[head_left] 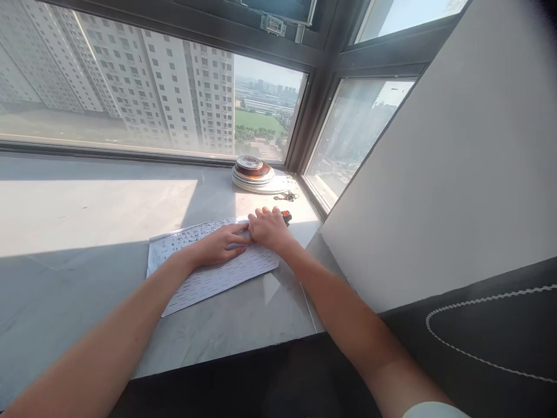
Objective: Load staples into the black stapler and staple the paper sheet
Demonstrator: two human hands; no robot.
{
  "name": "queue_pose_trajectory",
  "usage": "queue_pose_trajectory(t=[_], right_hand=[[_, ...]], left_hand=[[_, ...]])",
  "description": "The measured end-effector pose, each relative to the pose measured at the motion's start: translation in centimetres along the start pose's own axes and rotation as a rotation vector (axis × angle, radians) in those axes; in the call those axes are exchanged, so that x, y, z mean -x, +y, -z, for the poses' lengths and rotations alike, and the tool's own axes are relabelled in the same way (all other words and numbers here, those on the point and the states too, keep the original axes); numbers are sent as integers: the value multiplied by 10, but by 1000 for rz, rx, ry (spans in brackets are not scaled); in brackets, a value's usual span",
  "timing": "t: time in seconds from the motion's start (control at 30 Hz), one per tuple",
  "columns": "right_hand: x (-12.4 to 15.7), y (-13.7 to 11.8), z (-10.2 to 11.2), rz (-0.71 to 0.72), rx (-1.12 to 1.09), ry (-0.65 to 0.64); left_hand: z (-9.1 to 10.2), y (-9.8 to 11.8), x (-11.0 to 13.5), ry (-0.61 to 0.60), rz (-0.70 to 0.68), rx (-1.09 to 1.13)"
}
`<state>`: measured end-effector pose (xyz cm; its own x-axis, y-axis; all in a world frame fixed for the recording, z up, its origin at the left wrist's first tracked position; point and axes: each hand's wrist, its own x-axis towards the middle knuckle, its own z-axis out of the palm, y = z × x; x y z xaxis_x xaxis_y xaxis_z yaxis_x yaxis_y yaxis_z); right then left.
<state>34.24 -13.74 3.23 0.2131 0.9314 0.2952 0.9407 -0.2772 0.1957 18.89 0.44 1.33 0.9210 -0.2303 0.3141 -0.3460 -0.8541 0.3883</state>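
Sheets of paper (220, 278) with rows of dark writing lie on the grey marble-look sill, slightly askew. My left hand (220, 244) rests on the paper with its fingers stretched out and apart, their tips close to my right hand. At the paper's upper right edge, my right hand (268, 229) is closed from above over a small black-and-orange object (286, 216). Only the far end of that object shows past the fingers, so its kind is hidden.
A stack of plates or round lids (252, 175) stands by the window corner, with a small dark tangled item (286, 197) before it. A white wall (435, 174) slopes close on the right. The sill's front edge (235, 355) drops to a dark area. A beaded chain (467, 361) hangs at right.
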Motion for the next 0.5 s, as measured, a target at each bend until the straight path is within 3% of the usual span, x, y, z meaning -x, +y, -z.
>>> queue_pose_trajectory(t=[0.1,0.3,0.5], right_hand=[[-2,9,2,-77,-150,77],[-1,55,3,-276,-427,247],[7,73,15,-617,-543,579]], left_hand=[[0,-1,1,-23,41,-6],[0,-1,2,-68,95,-19],[1,0,2,-86,108,-18]])
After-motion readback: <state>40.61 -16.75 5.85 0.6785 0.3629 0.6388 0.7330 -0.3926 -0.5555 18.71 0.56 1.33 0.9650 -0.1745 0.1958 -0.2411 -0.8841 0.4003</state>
